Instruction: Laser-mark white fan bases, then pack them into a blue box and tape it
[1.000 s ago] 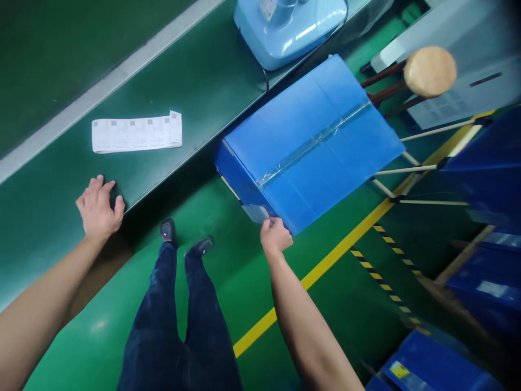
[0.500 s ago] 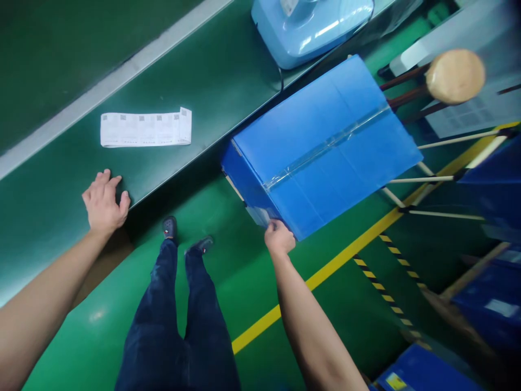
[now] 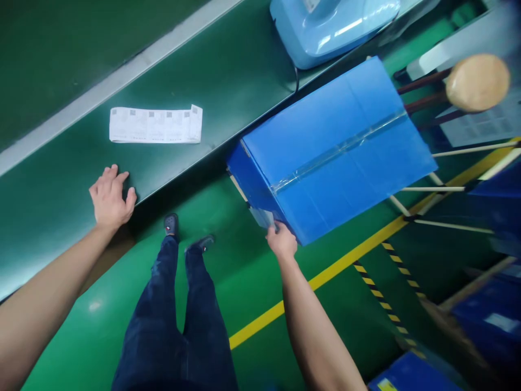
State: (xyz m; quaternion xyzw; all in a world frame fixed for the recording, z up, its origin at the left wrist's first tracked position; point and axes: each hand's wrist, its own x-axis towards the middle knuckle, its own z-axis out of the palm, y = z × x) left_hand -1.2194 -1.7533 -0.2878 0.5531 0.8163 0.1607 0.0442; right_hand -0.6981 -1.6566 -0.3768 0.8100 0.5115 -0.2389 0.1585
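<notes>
Free passage over green bench point(image 3: 240, 76) between paper strip point(image 3: 156, 125) and light-blue machine point(image 3: 334, 32), blue box point(image 3: 329, 130) in the way alongside.

Can't tell if the right grip point(image 3: 284, 240) pinches or just touches the clear-ish thin plastic piece point(image 3: 261, 216), fingers partly hidden tbh. Underside of the big blue cardboard box point(image 3: 337, 144) = hidden from this cam too. Print on the long white folded paper strip point(image 3: 156, 125) is way too small to read. Glossy light-blue plastic machine point(image 3: 313, 46) gets cut off up top, n the smaller blue box point(image 3: 411, 373) btm right is cut off + kinda blurry.
</notes>
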